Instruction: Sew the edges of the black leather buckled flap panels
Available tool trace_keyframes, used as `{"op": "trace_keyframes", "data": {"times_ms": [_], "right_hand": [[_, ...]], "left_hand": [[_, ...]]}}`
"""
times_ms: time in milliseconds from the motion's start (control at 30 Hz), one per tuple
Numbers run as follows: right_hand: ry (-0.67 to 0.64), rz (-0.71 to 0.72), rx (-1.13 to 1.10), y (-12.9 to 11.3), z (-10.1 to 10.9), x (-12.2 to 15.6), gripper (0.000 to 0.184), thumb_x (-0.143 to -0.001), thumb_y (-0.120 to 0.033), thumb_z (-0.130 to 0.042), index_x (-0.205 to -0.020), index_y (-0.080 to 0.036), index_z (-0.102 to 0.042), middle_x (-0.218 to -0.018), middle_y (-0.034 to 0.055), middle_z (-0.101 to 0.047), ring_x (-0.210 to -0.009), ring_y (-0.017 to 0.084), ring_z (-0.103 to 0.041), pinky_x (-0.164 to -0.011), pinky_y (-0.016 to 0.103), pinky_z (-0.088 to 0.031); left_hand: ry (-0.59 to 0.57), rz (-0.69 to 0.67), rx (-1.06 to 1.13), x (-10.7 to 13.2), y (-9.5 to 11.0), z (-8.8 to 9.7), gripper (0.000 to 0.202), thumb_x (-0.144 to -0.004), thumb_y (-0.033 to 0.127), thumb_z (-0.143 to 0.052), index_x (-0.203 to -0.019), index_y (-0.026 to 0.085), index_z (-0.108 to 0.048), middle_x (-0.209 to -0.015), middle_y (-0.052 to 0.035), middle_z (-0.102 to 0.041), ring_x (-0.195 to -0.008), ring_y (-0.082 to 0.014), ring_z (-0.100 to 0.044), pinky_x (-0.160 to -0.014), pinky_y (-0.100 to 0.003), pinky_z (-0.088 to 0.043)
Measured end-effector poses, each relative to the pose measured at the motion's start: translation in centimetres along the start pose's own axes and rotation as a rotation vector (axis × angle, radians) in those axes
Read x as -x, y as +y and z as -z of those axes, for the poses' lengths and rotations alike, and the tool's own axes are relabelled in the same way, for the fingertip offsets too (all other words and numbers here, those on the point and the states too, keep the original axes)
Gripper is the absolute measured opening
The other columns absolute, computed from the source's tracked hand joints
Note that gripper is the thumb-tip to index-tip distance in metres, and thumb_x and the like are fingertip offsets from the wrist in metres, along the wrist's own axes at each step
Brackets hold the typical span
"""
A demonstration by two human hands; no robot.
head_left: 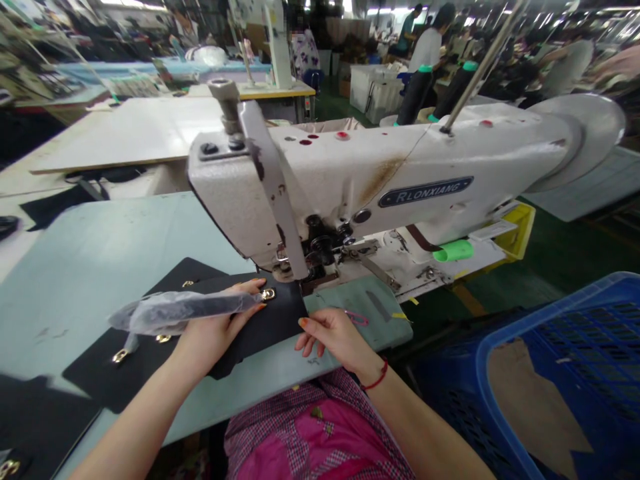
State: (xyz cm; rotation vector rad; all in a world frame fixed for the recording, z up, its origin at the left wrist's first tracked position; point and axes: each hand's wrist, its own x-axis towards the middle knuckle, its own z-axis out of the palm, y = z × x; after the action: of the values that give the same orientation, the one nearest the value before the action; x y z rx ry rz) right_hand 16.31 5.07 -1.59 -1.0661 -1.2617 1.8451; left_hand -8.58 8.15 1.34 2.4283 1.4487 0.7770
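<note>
Grip of right hand closed on black panel edge (left hand spread atop).

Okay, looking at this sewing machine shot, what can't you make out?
All in the head view:
Dark panel: partly covered by the left hand and the wrapped strap.
Strap's surface: veiled by cloudy plastic.
Needle: lost in dark clutter beneath the sewing machine.
Blue basket: cut off by the right and bottom edges.
Whatever the worker in white handles: blurred, too small.
</note>
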Motion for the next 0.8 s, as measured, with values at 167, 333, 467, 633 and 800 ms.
{"op": "trace_keyframes", "data": {"times_ms": [167,333,467,633,800], "right_hand": [[0.104,0.084,0.093,1.0,-0.1,-0.1,0.052,-0.089,-0.058,-0.056,-0.067,-0.012,-0.064,-0.064,0.0054,-0.068,-0.051,0.009,-0.059,-0.046,0.018,-0.039],[0.137,0.117,0.108,1.3,-0.3,0.0,0.053,-0.09,-0.06,-0.054,-0.064,-0.014,-0.061,-0.06,0.0035,-0.065,-0.05,0.009,-0.056,-0.051,0.02,-0.042],[0.126,0.104,0.104,1.2,-0.3,0.1,0.054,-0.089,-0.061,-0.054,-0.062,-0.015,-0.06,-0.058,0.0032,-0.064,-0.049,0.009,-0.054,-0.05,0.02,-0.041],[0.128,0.089,0.086,1.3,-0.3,0.1,0.055,-0.089,-0.061,-0.055,-0.061,-0.015,-0.059,-0.055,0.0024,-0.062,-0.048,0.008,-0.053,-0.049,0.019,-0.041],[0.102,0.08,0.047,1.3,-0.2,-0.1,0.054,-0.087,-0.062,-0.056,-0.061,-0.014,-0.059,-0.053,0.0013,-0.06,-0.047,0.008,-0.051,-0.049,0.019,-0.041]], "left_hand": [[0.008,-0.064,-0.071,0.1,0.1,-0.4,0.032,-0.097,0.04,-0.049,-0.118,0.019,-0.061,-0.124,-0.01,-0.067,-0.114,-0.0243,-0.064,-0.102,-0.039,-0.049],[0.011,-0.181,-0.219,0.3,-0.1,-0.5,0.03,-0.098,0.035,-0.047,-0.114,0.017,-0.064,-0.12,-0.0115,-0.07,-0.113,-0.0257,-0.065,-0.105,-0.044,-0.047],[0.009,-0.201,-0.255,0.3,-0.2,-0.3,0.029,-0.097,0.035,-0.049,-0.114,0.017,-0.065,-0.119,-0.0123,-0.071,-0.112,-0.0249,-0.066,-0.107,-0.044,-0.046],[0.001,-0.196,-0.239,0.2,-0.1,-0.3,0.027,-0.097,0.034,-0.05,-0.113,0.017,-0.064,-0.118,-0.0108,-0.071,-0.111,-0.0238,-0.067,-0.108,-0.043,-0.045],[-0.055,-0.178,-0.213,0.0,-0.2,-0.3,0.028,-0.098,0.033,-0.046,-0.114,0.016,-0.062,-0.121,-0.0116,-0.07,-0.113,-0.0241,-0.065,-0.108,-0.045,-0.044]]}}
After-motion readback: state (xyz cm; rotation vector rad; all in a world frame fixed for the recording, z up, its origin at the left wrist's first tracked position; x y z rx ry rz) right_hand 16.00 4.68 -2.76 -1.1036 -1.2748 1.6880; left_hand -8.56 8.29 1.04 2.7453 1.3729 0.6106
